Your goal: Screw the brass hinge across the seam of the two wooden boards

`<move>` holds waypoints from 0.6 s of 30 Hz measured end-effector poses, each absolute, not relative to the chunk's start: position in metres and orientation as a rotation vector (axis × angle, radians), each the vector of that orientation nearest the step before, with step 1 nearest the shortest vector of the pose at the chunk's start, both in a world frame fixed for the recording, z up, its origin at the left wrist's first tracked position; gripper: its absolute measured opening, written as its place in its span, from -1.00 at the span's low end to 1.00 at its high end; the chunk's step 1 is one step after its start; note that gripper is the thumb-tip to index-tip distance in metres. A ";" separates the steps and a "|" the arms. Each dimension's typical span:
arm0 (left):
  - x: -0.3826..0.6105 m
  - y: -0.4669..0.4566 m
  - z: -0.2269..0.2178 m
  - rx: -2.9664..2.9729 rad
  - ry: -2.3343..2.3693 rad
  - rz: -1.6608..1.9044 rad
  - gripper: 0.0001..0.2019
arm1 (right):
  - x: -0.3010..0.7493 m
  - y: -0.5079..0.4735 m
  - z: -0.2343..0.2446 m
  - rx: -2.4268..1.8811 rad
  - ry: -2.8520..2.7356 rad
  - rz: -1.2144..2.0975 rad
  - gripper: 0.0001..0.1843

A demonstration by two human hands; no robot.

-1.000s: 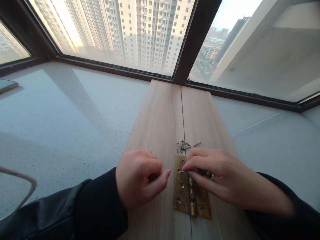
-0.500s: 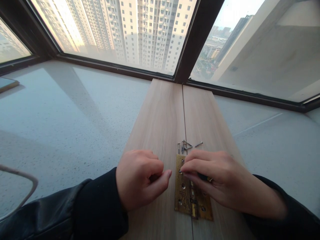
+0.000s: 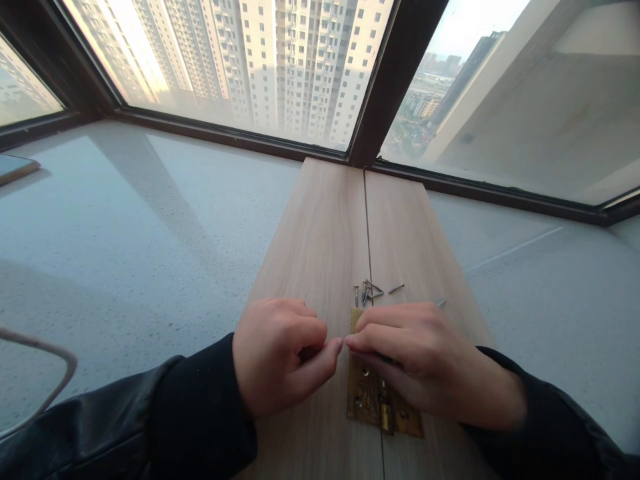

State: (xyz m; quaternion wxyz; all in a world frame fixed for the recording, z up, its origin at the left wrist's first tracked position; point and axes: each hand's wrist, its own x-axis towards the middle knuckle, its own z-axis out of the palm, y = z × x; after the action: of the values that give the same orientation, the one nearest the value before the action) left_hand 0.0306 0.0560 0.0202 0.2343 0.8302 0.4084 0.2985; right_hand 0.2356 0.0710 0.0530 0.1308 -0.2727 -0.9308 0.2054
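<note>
A brass hinge (image 3: 367, 400) lies unfolded across the seam between two pale wooden boards (image 3: 330, 227). My right hand (image 3: 430, 360) is closed over the hinge's upper part, hiding several of its holes. A slim metal shaft (image 3: 441, 302) sticks out behind its knuckles; it looks like part of a screwdriver tucked in the hand. What its fingertips pinch is hidden. My left hand (image 3: 283, 357) is curled just left of the hinge, thumb against the bent fingers, its contents hidden. The two hands' tips nearly touch. Several screws (image 3: 367, 291) lie just beyond the hinge.
The boards rest on a speckled white sill (image 3: 200, 220) and reach the dark window frame (image 3: 373, 87). A pale cable (image 3: 50, 350) loops at the left edge. A flat thin object (image 3: 17, 170) lies at the far left.
My right hand has shifted left along the hinge, bringing its fingertips close to my left thumb. The metal shaft now shows more clearly behind it. My left hand has barely moved.
</note>
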 end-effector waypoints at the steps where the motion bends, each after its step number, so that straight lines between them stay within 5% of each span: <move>1: 0.031 0.056 0.020 2.279 1.121 0.819 -0.61 | 0.234 0.072 0.052 -0.792 -2.705 0.584 -0.76; 18: 0.030 0.056 0.021 2.266 1.102 0.815 -0.63 | 0.249 0.076 0.054 -0.846 -2.641 0.562 -0.85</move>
State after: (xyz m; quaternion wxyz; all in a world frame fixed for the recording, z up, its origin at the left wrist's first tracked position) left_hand 0.0301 0.0561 0.0210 0.2444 0.8297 0.4034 0.2984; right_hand 0.2487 0.0756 0.0542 0.1553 -0.2954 -0.9221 0.1961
